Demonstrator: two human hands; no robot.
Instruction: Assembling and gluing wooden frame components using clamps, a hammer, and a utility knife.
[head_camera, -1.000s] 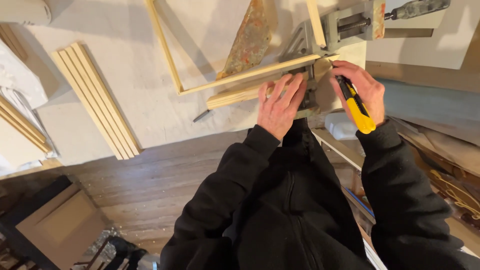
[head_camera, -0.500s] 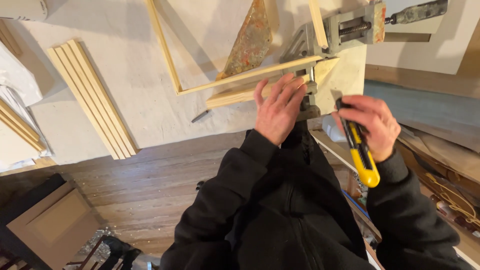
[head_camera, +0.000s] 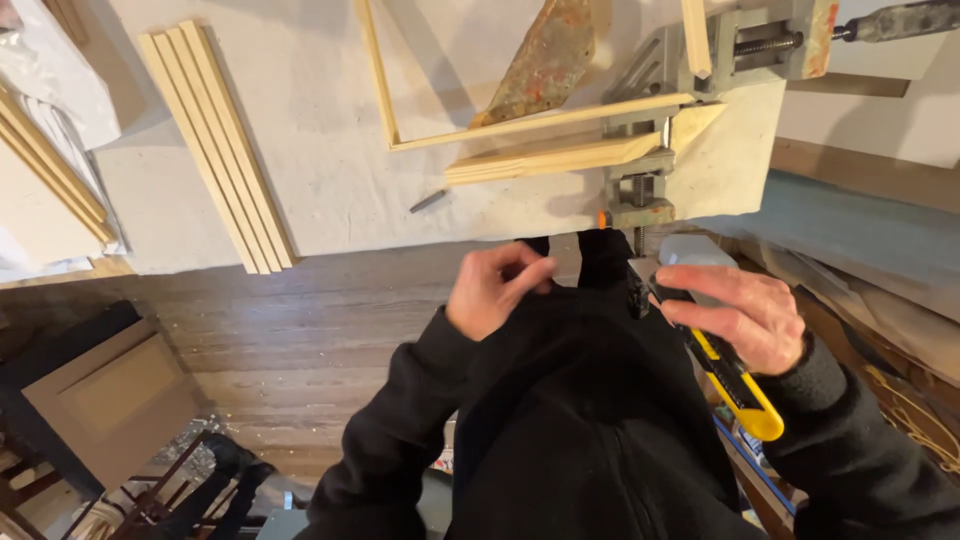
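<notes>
Close to the body, the right hand (head_camera: 735, 315) is wrapped tight around a yellow and black knife (head_camera: 722, 372). The knife's dark front end sticks out past the fingers, and its yellow back end sticks out behind the hand, over the dark sleeve. The left hand (head_camera: 495, 288) is just beside it, in front of the black jacket (head_camera: 590, 420). It holds nothing. Its fingers are bent and loose, with the thumb and fingertips near each other, a bit apart from the knife. Both hands are off the table, just below its near edge.

A little farther is the table (head_camera: 330, 190), covered in pale cloth. At its near edge, a grey metal clamp (head_camera: 640, 190) grips the corner where thin wood sticks meet. A short stick with a slanted end (head_camera: 560, 158) lies by the clamp. A thin wood frame (head_camera: 470, 125) runs from the clamp and up the table. A small dark nail-like thing (head_camera: 428, 201) lies on the cloth near the edge.

To the left, a bunch of long pale wood sticks (head_camera: 215, 145) lies side by side, poking over the table edge. Farther back, a rusty flat metal piece (head_camera: 540, 60) rests inside the frame.

Under the table is a brown wood floor (head_camera: 270, 330).
</notes>
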